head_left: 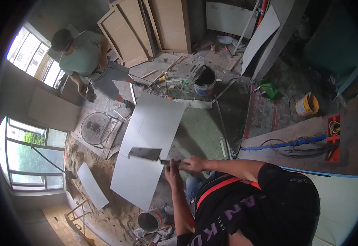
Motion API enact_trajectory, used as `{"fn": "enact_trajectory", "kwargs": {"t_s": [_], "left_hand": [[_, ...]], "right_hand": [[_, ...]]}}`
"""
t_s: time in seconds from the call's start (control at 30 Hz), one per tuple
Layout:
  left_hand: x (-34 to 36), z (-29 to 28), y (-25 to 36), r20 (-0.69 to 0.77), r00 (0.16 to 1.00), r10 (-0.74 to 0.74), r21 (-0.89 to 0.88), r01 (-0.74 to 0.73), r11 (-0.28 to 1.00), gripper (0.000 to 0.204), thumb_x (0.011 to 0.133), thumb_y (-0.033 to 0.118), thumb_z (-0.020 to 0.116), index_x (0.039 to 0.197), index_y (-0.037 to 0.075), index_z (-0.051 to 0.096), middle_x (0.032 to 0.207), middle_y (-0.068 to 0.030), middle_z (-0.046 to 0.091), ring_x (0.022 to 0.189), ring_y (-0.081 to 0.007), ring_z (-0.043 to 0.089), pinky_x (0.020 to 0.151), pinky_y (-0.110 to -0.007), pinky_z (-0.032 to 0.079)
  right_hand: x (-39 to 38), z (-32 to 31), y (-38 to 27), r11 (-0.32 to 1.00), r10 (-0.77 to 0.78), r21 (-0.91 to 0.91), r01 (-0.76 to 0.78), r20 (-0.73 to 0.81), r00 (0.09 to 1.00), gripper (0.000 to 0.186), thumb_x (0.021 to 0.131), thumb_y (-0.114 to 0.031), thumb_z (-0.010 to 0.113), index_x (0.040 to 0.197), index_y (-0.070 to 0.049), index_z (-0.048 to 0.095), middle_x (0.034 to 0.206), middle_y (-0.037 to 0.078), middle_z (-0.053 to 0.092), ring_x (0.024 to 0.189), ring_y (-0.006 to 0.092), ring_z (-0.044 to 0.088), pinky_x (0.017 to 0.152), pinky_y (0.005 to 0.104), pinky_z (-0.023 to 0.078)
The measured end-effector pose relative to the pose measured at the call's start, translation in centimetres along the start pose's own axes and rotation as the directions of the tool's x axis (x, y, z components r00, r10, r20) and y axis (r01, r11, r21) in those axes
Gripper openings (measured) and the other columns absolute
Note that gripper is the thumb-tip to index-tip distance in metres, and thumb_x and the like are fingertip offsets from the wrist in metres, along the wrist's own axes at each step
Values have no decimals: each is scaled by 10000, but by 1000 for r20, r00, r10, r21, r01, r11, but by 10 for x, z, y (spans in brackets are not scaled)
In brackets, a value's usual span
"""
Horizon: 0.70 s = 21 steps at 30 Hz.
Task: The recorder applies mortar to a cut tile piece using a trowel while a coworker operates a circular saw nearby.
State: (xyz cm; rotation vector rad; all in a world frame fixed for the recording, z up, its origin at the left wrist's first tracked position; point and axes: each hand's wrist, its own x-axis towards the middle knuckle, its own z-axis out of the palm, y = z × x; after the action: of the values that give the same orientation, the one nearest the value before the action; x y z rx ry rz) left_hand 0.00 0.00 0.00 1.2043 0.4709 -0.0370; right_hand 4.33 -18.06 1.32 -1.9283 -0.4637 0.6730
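Note:
A large pale tile lies tilted across the frame in front of me, with a dark cut-out near its right edge. At that edge, beside the cut-out, both hands are on a slim dark hand tool; its exact kind is too small to make out. My left hand is closed around it close to the tile. Further right, my right hand grips its other end. Fine lines are marked on the tile above the cut-out.
Another person stands at the far left, holding a small round dark tool. Nearby are a floor fan, a sand pile, a narrow tile strip, a dark-mouthed bucket, a rubble bucket and a yellow bucket.

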Motion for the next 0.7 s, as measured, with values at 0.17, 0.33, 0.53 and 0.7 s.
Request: {"fn": "enact_trajectory", "kwargs": {"t_s": [0.17, 0.33, 0.53, 0.7], "left_hand": [[101, 57, -22, -13, 996, -89, 98, 90, 991, 351, 1034, 369, 670, 1043, 20, 705, 947, -85, 737, 803, -163, 668, 762, -331, 531], [146, 124, -41, 120, 961, -251, 116, 237, 964, 451, 1023, 423, 679, 1117, -18, 678, 976, -125, 757, 863, -211, 716, 809, -336, 563], [239, 166, -18, 157, 890, -428, -273, 456, 847, 345, 1006, 333, 708, 1113, 28, 586, 888, -101, 668, 792, -243, 682, 721, -390, 567], [319, 198, -21, 56, 837, -544, -447, 508, 736, 307, 973, 312, 736, 1031, 68, 557, 794, -65, 580, 639, -221, 600, 565, -381, 525]], "right_hand": [[28, -56, 29, 972, -62, -235, -4, -271, 960, 579, 1001, -599, 580, 947, -31, 683, 827, 266, 700, 823, 493, 692, 703, 551, 539], [35, -102, 57, 966, 133, -177, -187, -275, 952, 615, 974, -625, 606, 885, -23, 695, 842, 262, 712, 855, 479, 706, 729, 547, 542], [109, -161, 51, 967, 134, -160, -198, -338, 931, 560, 959, -558, 681, 918, -1, 715, 710, 182, 675, 647, 296, 688, 610, 453, 501], [168, -216, 47, 842, 465, 344, -416, -70, 883, 566, 988, -618, 637, 768, -97, 650, 604, -13, 555, 504, 125, 538, 465, 334, 398]]}}
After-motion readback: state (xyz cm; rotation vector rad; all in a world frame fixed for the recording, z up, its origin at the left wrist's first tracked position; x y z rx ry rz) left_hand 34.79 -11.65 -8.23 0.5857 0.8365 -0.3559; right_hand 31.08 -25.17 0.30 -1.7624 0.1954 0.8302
